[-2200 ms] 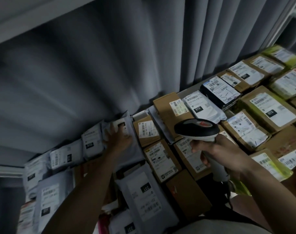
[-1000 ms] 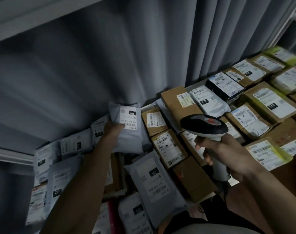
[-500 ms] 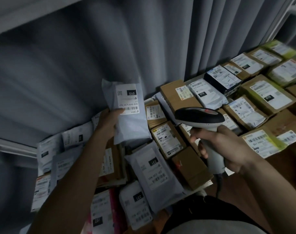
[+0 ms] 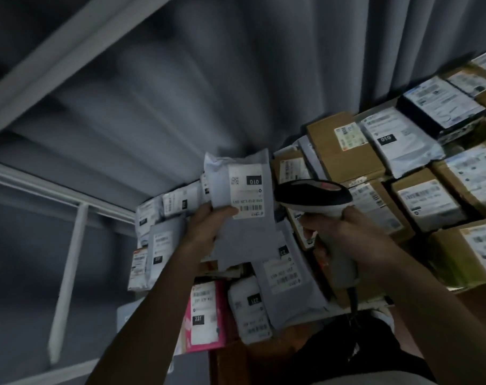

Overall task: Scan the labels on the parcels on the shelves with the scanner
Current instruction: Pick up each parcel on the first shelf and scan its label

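Your left hand [image 4: 208, 223] grips a grey parcel [image 4: 241, 218], lifted above the parcels on the shelf [image 4: 419, 207], its label [image 4: 246, 191] facing you. Your right hand [image 4: 344, 232] grasps the scanner [image 4: 314, 200], head just beside the label. Hold the parcel flat and steady; aim the head squarely at the barcode [image 4: 251, 208], keeping your thumb off it.
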